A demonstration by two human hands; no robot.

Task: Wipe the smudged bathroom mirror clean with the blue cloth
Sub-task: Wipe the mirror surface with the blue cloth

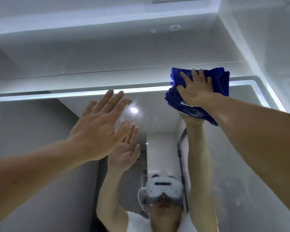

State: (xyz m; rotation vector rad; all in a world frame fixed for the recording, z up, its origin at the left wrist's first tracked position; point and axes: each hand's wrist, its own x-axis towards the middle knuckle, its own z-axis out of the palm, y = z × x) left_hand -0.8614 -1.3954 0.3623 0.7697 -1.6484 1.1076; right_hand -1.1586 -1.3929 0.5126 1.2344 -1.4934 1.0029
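two hands up at the mirror (40,131), view tilted steeply upward.

right hand (195,91) lies flat on the cloth (219,77). fingers spread and straight, palm pressing the bunched blue wad to the glass. no curl round it: a press, not a clutch. cloth sits at the mirror's top edge near the upper right corner, across the lit strip (74,93), its upper part rising past the edge in front of the wall (107,56). a white tag shows at its lower edge, by the wrist.

left hand (99,124) is empty, fingers straight and a little fanned, raised to the left of the cloth and well apart from it. fingertips lie near the glass just under the strip; touching or not, cannot tell.

step, as judged: wiping under way, on the top band of the mirror at its right end. how much is done cannot be read off. pale specks (238,200) show low on the right of the glass, so that part likely wants a pass yet.

next move calls for:
- even palm pressure, so the wad does not roll or slip out from under flat fingers
- an overlapping stroke along the top edge, or down from the corner
- left hand off the glass, else fresh prints
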